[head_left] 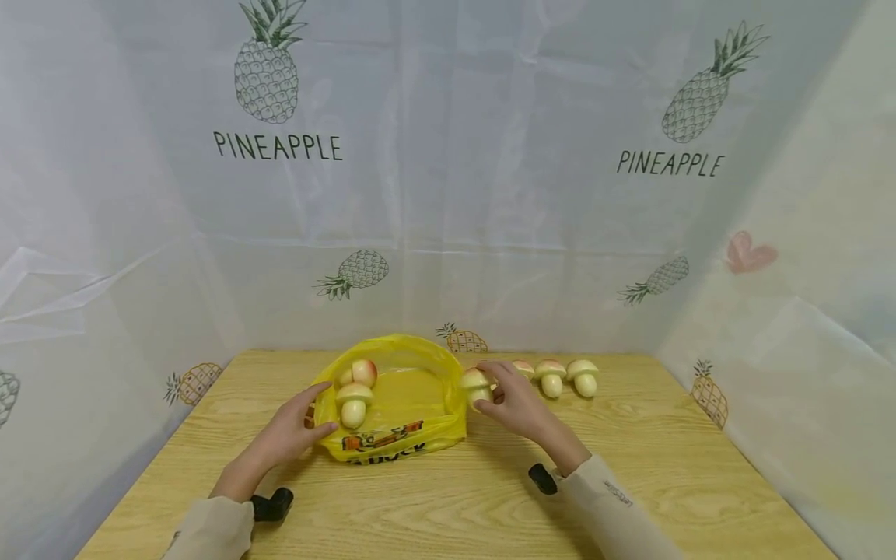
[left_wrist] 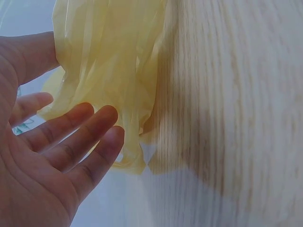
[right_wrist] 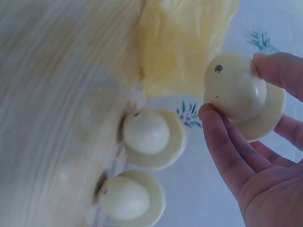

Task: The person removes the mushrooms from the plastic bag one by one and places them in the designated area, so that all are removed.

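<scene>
A yellow plastic bag point(head_left: 399, 435) lies on the table with its mouth spread wide. Inside its left part are toy mushrooms, one with a pale cap point(head_left: 355, 394) and one behind with a reddish cap point(head_left: 364, 372). My left hand point(head_left: 290, 426) rests against the bag's left side, thumb and fingers spread; in the left wrist view its relaxed fingers point(left_wrist: 80, 137) touch the yellow plastic. My right hand point(head_left: 519, 400) pinches another toy mushroom point(right_wrist: 236, 85) between thumb and fingertips, just beside the bag's right rim. Dark specks mark the end of its stem.
To the right of the bag, more toy mushrooms stand in a row, including one in the middle point(head_left: 551, 377) and one at the right end point(head_left: 583, 377); another is partly hidden by my right hand. White pineapple-print sheeting point(head_left: 462, 194) encloses the wooden table point(head_left: 434, 513).
</scene>
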Tool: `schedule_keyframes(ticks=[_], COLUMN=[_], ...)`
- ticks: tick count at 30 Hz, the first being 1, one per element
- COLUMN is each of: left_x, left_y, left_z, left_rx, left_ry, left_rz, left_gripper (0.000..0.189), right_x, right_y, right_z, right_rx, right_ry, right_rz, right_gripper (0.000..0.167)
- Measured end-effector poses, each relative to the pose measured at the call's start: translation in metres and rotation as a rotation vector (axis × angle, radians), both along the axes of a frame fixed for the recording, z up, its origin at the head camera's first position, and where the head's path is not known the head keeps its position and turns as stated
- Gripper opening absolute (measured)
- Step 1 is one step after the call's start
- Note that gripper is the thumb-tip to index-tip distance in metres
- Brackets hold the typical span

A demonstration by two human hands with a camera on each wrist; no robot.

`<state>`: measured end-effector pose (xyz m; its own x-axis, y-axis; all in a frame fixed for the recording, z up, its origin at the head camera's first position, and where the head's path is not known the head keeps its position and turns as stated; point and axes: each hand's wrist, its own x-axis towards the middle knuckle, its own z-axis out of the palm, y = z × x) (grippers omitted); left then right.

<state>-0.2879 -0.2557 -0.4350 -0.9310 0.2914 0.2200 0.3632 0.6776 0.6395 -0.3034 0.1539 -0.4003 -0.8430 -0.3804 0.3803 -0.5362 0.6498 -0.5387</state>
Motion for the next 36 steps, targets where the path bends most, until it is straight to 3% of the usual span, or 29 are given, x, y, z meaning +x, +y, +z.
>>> schedule_keyframes(ticks=[6,19,29,36], left_x=[0.002,0.003,0.003,0.003], left_y=[0.001,0.001,0.001,0.001], left_z=[0.001,0.004,0.002,0.001], left_rx=[-0.008,-0.02,-0.014,-0.013], left_ry=[0.017,0.019,0.03,0.023], left_rz=[-0.007,-0.012,-0.018,-0.012], left_gripper=[0.072,0.072,0.072,0.072], right_x=[-0.001,-0.003,-0.004,-0.005], right_y=[0.015,0.039,0.043,0.042], right_z=[-0.007,-0.019,-0.027,-0.027], right_rx=[0.004,0.043,0.041,0.077], right_ry=[0.04,-0.041,-0.099,-0.064], right_rz=[-0.036,-0.13,-0.181,-0.23], right_gripper=[0.061,0.057,0.048,0.042])
